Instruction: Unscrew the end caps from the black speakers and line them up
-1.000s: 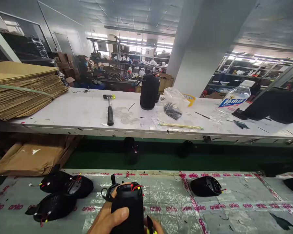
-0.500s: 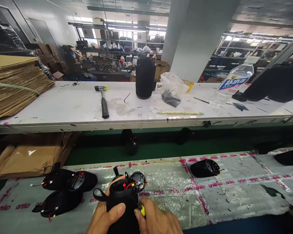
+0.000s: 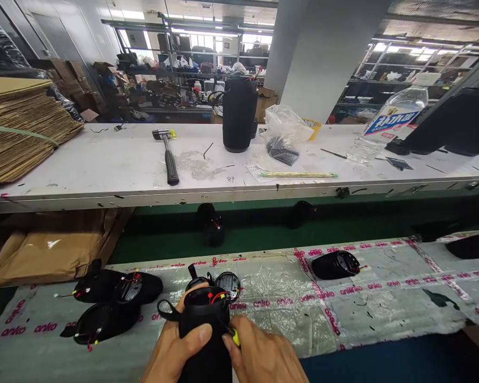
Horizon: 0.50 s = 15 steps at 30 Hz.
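Observation:
My left hand [image 3: 173, 348] is wrapped round a black cylindrical speaker housing [image 3: 207, 359], thumb across its front. The housing stands with its open end up, a strap loop at its left; red and yellow wires with small connectors show at the opening. My right hand [image 3: 265, 354] is closed on a yellow-handled tool [image 3: 235, 337], at the housing's upper right side. A thin dark shaft seems to run from the handle to the housing; its tip is hard to make out. Just behind the opening lies another housing with a round black end [image 3: 228, 286].
Several black housings [image 3: 107, 319] with wires lie on the plastic-covered surface [image 3: 279, 335] at left; another housing [image 3: 331, 266] lies at right. On the white shelf are a hammer [image 3: 170, 162], an upright black cylinder [image 3: 237, 117], a plastic bag [image 3: 283, 141] and a bottle [image 3: 395, 122]. Stacked cardboard [image 3: 19, 133] sits at left.
The view has shifted slightly, so the shelf sits a little higher. Both hands keep their hold, and the housing appears slightly further right in the picture.

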Available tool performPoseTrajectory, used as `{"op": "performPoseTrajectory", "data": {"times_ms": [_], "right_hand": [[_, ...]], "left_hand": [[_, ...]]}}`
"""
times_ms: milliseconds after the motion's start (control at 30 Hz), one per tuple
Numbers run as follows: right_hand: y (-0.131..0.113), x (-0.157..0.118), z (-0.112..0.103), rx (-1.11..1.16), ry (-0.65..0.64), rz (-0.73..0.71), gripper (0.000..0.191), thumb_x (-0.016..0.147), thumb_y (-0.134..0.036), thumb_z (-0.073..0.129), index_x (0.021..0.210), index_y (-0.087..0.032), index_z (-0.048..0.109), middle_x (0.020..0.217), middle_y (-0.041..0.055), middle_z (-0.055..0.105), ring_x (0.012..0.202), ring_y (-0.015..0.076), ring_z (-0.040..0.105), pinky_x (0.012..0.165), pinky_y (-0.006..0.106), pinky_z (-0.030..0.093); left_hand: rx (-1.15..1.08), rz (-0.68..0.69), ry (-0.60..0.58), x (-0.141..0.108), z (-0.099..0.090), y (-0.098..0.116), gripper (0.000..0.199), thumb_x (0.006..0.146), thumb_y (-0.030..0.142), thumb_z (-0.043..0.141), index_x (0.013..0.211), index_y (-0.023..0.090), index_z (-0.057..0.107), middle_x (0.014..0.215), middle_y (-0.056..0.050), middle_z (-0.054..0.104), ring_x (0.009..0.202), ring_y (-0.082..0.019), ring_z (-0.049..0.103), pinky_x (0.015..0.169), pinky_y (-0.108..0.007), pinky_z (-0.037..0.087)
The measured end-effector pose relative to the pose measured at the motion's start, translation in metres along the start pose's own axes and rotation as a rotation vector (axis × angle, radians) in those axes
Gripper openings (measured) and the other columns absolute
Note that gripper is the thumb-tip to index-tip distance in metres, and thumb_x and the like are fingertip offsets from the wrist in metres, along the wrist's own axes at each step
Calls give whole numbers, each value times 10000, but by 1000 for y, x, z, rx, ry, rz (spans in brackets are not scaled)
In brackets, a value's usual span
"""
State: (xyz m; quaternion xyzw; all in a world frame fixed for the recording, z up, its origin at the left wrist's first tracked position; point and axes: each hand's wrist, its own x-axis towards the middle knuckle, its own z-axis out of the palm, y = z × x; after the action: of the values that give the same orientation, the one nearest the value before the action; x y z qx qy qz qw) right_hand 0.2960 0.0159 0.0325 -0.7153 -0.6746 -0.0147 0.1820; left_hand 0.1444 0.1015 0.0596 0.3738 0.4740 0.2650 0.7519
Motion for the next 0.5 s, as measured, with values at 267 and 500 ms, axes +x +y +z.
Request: {"op": "performPoseTrajectory", "data": {"times_ms": [267, 500], "right_hand": [[-6, -1, -12, -108, -98, 32, 107, 1021, -269, 502, 922, -270, 462, 604, -73, 636, 408, 198, 637, 406, 329, 375], [-16, 0, -18, -203, -242, 95, 177, 876, -245, 713, 873, -253, 537, 582, -49, 660, 420, 236, 660, 395, 312, 437]], "left_hand": [[269, 184, 80, 8, -5, -7, 785, 646, 548, 848, 1326, 244, 603, 1237, -95, 739, 1202, -421, 633, 1020, -450, 484], [484, 299, 229, 10, -2, -13, 726, 595, 446, 839, 1260, 243, 630, 1151, -102, 753, 1095, -428, 660, 929, -475, 501]]}}
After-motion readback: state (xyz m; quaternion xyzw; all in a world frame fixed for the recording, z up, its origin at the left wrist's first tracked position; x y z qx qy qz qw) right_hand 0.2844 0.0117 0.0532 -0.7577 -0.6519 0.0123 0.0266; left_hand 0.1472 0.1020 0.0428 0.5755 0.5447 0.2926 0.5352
